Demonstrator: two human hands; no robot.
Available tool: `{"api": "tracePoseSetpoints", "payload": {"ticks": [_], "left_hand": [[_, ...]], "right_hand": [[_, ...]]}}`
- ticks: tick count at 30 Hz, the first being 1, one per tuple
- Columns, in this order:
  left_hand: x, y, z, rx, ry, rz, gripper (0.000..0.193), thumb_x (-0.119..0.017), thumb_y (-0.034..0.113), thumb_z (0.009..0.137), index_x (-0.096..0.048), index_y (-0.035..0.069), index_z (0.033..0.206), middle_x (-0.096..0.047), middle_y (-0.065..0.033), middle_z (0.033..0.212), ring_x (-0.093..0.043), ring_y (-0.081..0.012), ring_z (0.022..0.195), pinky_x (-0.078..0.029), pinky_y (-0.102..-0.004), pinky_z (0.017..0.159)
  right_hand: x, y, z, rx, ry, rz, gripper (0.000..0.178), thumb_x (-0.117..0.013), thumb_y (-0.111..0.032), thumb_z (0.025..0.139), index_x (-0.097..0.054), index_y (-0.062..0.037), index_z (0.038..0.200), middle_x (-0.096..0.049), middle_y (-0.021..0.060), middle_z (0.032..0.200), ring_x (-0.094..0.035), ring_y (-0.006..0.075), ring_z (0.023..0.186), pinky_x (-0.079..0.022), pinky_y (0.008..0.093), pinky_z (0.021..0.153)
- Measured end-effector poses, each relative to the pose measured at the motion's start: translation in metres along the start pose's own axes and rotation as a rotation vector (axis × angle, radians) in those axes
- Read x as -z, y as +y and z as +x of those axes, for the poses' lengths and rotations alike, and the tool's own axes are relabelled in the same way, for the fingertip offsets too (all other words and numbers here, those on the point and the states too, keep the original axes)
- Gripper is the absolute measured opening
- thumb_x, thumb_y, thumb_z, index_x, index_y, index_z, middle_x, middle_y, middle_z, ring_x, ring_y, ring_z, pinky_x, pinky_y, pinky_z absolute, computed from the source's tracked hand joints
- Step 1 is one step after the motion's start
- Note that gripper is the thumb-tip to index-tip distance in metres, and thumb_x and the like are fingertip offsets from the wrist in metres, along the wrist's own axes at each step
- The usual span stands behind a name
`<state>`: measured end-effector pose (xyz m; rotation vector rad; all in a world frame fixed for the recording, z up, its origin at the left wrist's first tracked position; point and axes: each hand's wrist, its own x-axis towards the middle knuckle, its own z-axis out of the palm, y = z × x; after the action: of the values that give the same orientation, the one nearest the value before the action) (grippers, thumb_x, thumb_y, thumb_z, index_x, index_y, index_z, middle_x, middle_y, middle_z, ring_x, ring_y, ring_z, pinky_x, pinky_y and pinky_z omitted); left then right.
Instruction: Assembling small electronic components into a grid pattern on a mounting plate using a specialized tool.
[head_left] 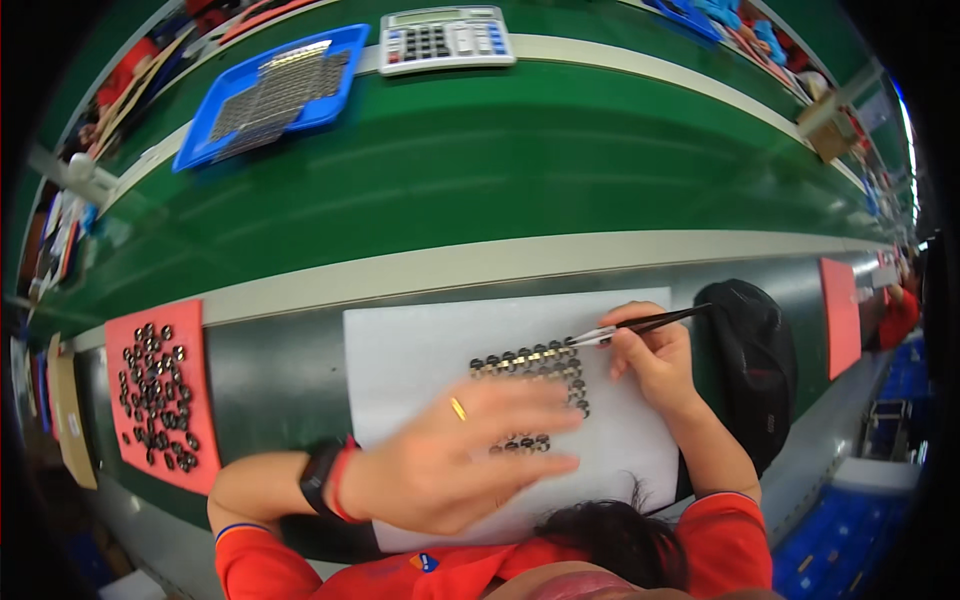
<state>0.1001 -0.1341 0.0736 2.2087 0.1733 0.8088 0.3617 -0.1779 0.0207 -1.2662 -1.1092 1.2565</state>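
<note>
My right hand (662,362) grips a pair of tweezers (675,317) with a dark handle and pale tips. Those tips touch or nearly touch the far right end of several rows of small dark round parts (524,358). The rows lie on a white sheet (395,355) in front of me. My left hand (455,455), blurred by motion, hovers over the near left part of the rows with its fingers stretched out and nothing visible in them. It hides some of the parts beneath.
At the left, a pink mat (196,420) bears many loose dark round parts (155,390). A black cloth item (748,370) lies right of the sheet, with a red board (840,320) farther right. Beyond the pale ledge are a blue tray (190,148) of metal strips and a calculator (445,42).
</note>
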Motion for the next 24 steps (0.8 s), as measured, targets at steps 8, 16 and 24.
{"api": "tracePoseSetpoints", "payload": {"ticks": [8, 16, 24], "left_hand": [[0.123, 0.044, 0.005, -0.249, 0.942, 0.347, 0.008, -0.057, 0.018, 0.083, -0.062, 0.011, 0.084, -0.061, -0.0096, 0.103, -0.055, -0.0197, 0.091, -0.038, -0.0397, 0.079], [0.149, 0.036, -0.105, -0.256, 0.883, 0.317, 0.008, -0.057, 0.016, 0.082, -0.062, 0.011, 0.083, -0.061, -0.0092, 0.102, -0.056, -0.0187, 0.091, -0.039, -0.0384, 0.079], [0.171, 0.047, -0.184, -0.321, 0.801, 0.326, 0.008, -0.056, 0.015, 0.081, -0.062, 0.01, 0.082, -0.062, -0.0088, 0.101, -0.057, -0.0177, 0.09, -0.04, -0.0371, 0.079]], "right_hand": [[0.001, 0.001, 0.0, 0.032, -0.029, 0.04, 0.02, -0.058, -0.01, 0.089, -0.056, 0.0052, 0.101, -0.059, 0.0105, 0.08, -0.05, 0.0089, 0.055, -0.047, 0.024, 0.05], [0.001, 0.004, -0.001, 0.029, -0.005, 0.012, 0.02, -0.059, -0.011, 0.089, -0.056, 0.0053, 0.1, -0.059, 0.01, 0.079, -0.05, 0.0083, 0.055, -0.048, 0.0241, 0.049], [0.001, 0.005, -0.001, 0.037, -0.002, 0.078, 0.017, -0.058, -0.006, 0.088, -0.057, 0.0042, 0.102, -0.063, 0.0122, 0.081, -0.054, 0.0095, 0.057, -0.048, 0.0233, 0.052]]}}
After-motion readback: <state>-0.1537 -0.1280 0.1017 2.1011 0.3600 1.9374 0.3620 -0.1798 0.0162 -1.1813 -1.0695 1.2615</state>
